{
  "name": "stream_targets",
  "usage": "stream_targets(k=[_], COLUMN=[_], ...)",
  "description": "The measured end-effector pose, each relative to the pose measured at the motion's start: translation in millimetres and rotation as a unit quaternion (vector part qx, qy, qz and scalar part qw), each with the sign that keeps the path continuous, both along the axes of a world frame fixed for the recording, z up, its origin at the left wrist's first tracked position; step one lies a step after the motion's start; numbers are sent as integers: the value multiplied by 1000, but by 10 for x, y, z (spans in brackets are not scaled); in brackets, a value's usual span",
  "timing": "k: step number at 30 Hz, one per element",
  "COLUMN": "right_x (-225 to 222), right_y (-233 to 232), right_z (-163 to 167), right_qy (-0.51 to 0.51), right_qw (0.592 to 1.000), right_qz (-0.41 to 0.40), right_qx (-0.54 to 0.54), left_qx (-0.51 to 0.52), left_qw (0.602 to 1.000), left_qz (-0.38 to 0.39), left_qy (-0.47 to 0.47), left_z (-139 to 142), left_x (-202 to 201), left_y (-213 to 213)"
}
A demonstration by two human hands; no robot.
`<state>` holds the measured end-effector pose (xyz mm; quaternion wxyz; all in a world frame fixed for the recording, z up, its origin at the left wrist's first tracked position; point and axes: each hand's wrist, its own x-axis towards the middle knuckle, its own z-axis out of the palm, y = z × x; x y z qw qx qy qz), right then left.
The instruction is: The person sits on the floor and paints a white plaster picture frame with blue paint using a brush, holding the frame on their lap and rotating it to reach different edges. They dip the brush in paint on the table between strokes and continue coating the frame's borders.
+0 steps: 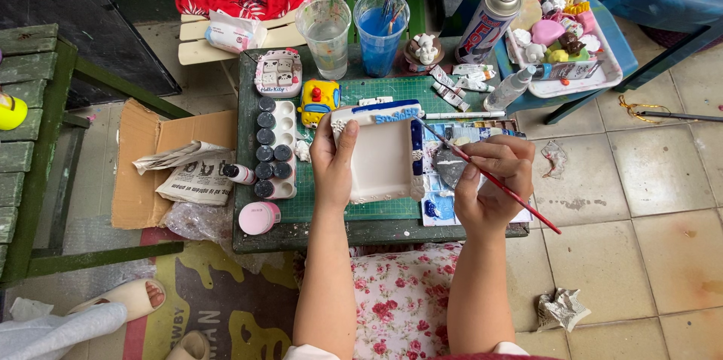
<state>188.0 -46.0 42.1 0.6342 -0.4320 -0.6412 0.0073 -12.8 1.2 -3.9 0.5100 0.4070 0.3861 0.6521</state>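
Bare hands: left (334,160) grips square white ceramic tray (380,157) | right (489,183) pinches thin red paintbrush (489,178)

Matt white plaster tray (380,158) with glossy blue edges, rubbery green cutting mat (376,93), clear plastic cups (325,25), crumpled newspaper (197,179)

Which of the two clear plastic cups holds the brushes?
The right clear plastic cup, filled with blue water, holds brushes; the left clear plastic cup holds only clearer water.

The tray (380,157) lies on the mat (354,205), paint rack (273,147) left, palette (444,202) right, cups (352,25) behind.
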Motion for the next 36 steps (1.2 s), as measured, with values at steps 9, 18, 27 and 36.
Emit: stream_targets(k=[9,18,27,36], right_x=[23,34,30,37], right_y=[2,3,-6,-10], right_z=[-11,-20,-7,-9], right_qy=[5,-3,4,3], right_qw=[1000,1000,1000,1000], right_qz=[0,1,3,-2], right_qx=[0,-8,-15,-16], left_qx=[-1,6,6,10], left_qw=[1000,1000,1000,1000], left_qz=[-3,-7,-4,-3], left_qy=[3,8,15,21], left_z=[9,37,38,24], left_x=[6,25,31,29], left_y=[-3,-10,-4,-8])
